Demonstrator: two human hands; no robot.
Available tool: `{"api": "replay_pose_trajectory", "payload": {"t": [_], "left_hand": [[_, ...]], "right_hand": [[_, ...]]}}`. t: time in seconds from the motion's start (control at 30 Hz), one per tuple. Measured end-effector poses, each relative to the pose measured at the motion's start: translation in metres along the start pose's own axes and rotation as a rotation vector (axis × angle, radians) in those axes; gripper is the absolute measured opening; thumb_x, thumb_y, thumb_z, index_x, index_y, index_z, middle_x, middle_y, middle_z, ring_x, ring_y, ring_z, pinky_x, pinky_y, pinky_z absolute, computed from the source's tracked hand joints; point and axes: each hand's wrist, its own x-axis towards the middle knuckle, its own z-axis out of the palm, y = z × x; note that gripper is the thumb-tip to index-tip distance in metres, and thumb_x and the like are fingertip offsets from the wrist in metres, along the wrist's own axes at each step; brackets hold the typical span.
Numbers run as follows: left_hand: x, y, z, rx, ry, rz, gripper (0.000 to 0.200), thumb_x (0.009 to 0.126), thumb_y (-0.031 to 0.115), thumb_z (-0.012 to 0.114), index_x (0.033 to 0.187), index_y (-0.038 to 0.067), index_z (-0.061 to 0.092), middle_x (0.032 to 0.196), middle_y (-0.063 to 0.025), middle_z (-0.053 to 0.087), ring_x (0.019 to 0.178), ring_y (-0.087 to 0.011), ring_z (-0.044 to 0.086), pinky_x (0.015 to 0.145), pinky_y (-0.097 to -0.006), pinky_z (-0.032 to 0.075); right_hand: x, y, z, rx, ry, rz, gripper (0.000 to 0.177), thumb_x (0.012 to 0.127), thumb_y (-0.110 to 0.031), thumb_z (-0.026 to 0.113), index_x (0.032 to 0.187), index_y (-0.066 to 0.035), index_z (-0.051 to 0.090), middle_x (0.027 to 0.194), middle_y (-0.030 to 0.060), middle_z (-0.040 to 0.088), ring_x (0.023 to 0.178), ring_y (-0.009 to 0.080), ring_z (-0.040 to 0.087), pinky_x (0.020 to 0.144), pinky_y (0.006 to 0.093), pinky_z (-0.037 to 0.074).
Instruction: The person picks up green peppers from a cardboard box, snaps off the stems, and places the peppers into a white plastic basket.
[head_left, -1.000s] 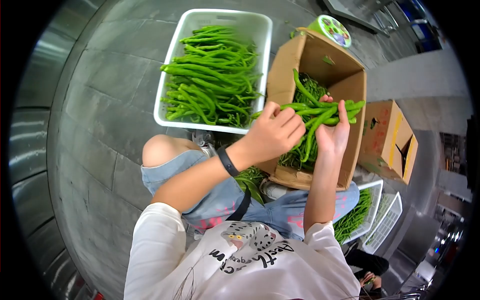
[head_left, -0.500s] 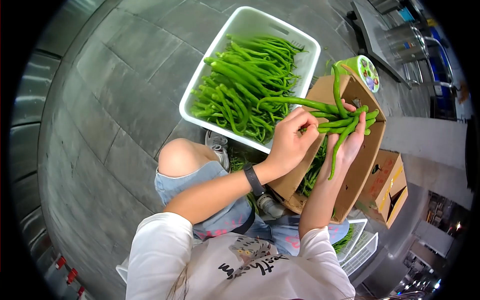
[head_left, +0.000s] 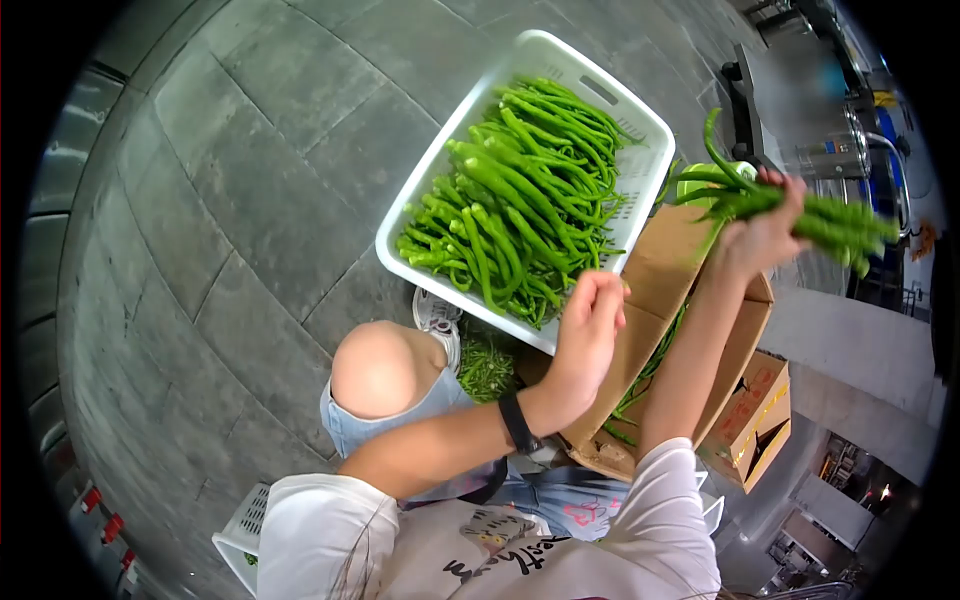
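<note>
My right hand [head_left: 768, 228] is closed around a bunch of long green peppers [head_left: 840, 228], held up beyond the cardboard box and blurred by motion. One curved pepper sticks up out of the bunch. My left hand [head_left: 588, 340], with a dark band on its wrist, is closed near the basket's near right corner. A small green bit shows at its fingertips, too small to name. The white basket [head_left: 402, 258] holds many long green peppers [head_left: 510, 200], mostly lined up side by side. More peppers lie inside the open cardboard box [head_left: 672, 240], partly hidden by my right forearm.
A second cardboard box [head_left: 748, 415] stands to the right. Green scraps [head_left: 487, 370] lie on the grey tiled floor [head_left: 280, 150] beside my shoe. Another white basket [head_left: 240, 535] is at lower left. A wheeled metal stand [head_left: 790, 100] and a green-white tub [head_left: 700, 182] are at upper right.
My right hand has swung up and right with the pepper bunch, which has turned. My left hand has come away from the bunch and dropped slightly. The view has shifted a little.
</note>
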Motion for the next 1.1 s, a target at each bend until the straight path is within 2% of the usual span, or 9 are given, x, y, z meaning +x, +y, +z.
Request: {"api": "replay_pose_trajectory", "payload": {"t": [0.17, 0.37, 0.5, 0.57, 0.63, 0.7, 0.9, 0.97, 1.1], "left_hand": [[-0.014, -0.027, -0.005, 0.078, -0.076, -0.121, 0.012, 0.096, 0.017, 0.044, 0.094, 0.007, 0.050, 0.076, 0.0026, 0.046, 0.069, -0.0043, 0.042, 0.064, -0.0176, 0.034], [0.000, -0.033, -0.011, 0.262, -0.060, 0.095, 0.012, 0.094, 0.014, 0.050, 0.099, 0.004, 0.053, 0.086, 0.0001, 0.047, 0.075, -0.0070, 0.047, 0.070, -0.0193, 0.038], [-0.012, -0.047, -0.021, 0.661, -0.185, 0.158, 0.011, 0.085, 0.014, 0.061, 0.085, 0.004, 0.057, 0.086, -0.0041, 0.050, 0.078, -0.0130, 0.054, 0.063, -0.0239, 0.041], [-0.018, -0.050, -0.030, 1.230, -0.546, 0.236, 0.010, 0.078, 0.014, 0.062, 0.080, 0.006, 0.056, 0.087, -0.0044, 0.053, 0.080, -0.0187, 0.057, 0.065, -0.0297, 0.042], [-0.027, -0.056, -0.047, 1.722, -0.740, 0.663, 0.008, 0.070, 0.016, 0.062, 0.074, 0.009, 0.061, 0.077, -0.0054, 0.057, 0.070, -0.0206, 0.059, 0.068, -0.0357, 0.040], [-0.031, -0.044, -0.056, 2.073, -0.916, 0.312, 0.007, 0.068, 0.014, 0.063, 0.070, 0.008, 0.065, 0.072, -0.0070, 0.061, 0.068, -0.0210, 0.060, 0.068, -0.0361, 0.040], [-0.033, -0.067, -0.098, 2.285, -1.016, 0.024, 0.009, 0.068, 0.010, 0.063, 0.074, 0.008, 0.069, 0.078, -0.0118, 0.066, 0.078, -0.0277, 0.066, 0.058, -0.0393, 0.050], [-0.020, -0.065, -0.100, 2.258, -0.980, 0.140, 0.008, 0.066, 0.008, 0.062, 0.073, 0.007, 0.067, 0.075, -0.0115, 0.065, 0.073, -0.0277, 0.065, 0.058, -0.0400, 0.050], [0.074, -0.019, -0.068, 2.200, -0.464, 1.194, 0.019, 0.070, 0.010, 0.060, 0.089, 0.006, 0.060, 0.097, -0.0118, 0.058, 0.089, -0.0286, 0.057, 0.082, -0.0449, 0.047]], "right_hand": [[0.016, 0.123, 0.032, -0.710, -0.549, -0.653, 0.039, 0.073, -0.012, 0.072, 0.107, -0.004, 0.053, 0.102, 0.0148, 0.057, 0.095, 0.0312, 0.056, 0.081, 0.0406, 0.045], [-0.070, 0.225, -0.010, -1.183, -1.354, -0.248, 0.054, 0.073, -0.032, 0.072, 0.119, -0.010, 0.055, 0.131, 0.0160, 0.044, 0.129, 0.0331, 0.034, 0.105, 0.0591, 0.025], [-0.050, 0.176, -0.051, -0.903, -1.125, -0.202, 0.035, 0.078, -0.018, 0.068, 0.109, -0.005, 0.059, 0.126, 0.0161, 0.050, 0.120, 0.0339, 0.043, 0.100, 0.0387, 0.037], [-0.035, 0.106, -0.068, -0.855, -1.003, -0.187, 0.028, 0.079, -0.011, 0.065, 0.105, -0.003, 0.060, 0.121, 0.0156, 0.053, 0.113, 0.0330, 0.049, 0.097, 0.0373, 0.039], [-0.021, 0.054, -0.104, -0.852, -0.883, -0.166, 0.020, 0.082, -0.006, 0.062, 0.101, -0.002, 0.061, 0.114, 0.0125, 0.057, 0.105, 0.0256, 0.056, 0.091, 0.0319, 0.043], [-0.017, 0.014, -0.151, -0.745, -0.682, 0.007, 0.015, 0.086, -0.005, 0.059, 0.100, -0.001, 0.061, 0.107, 0.0080, 0.059, 0.096, 0.0160, 0.057, 0.084, 0.0260, 0.045], [-0.036, -0.036, -0.328, -0.825, -0.377, 0.236, 0.013, 0.090, -0.006, 0.055, 0.101, 0.000, 0.060, 0.096, 0.0028, 0.060, 0.087, 0.0093, 0.056, 0.076, 0.0216, 0.044], [-0.054, -0.042, -0.369, -0.887, -0.339, 0.293, 0.013, 0.090, -0.007, 0.054, 0.100, 0.000, 0.060, 0.094, 0.0027, 0.060, 0.085, 0.0091, 0.056, 0.075, 0.0215, 0.045], [-0.087, -0.049, -0.426, -0.949, -0.325, 0.448, 0.012, 0.090, -0.008, 0.055, 0.097, 0.000, 0.061, 0.087, 0.0025, 0.061, 0.078, 0.0083, 0.056, 0.069, 0.0215, 0.044]]}}
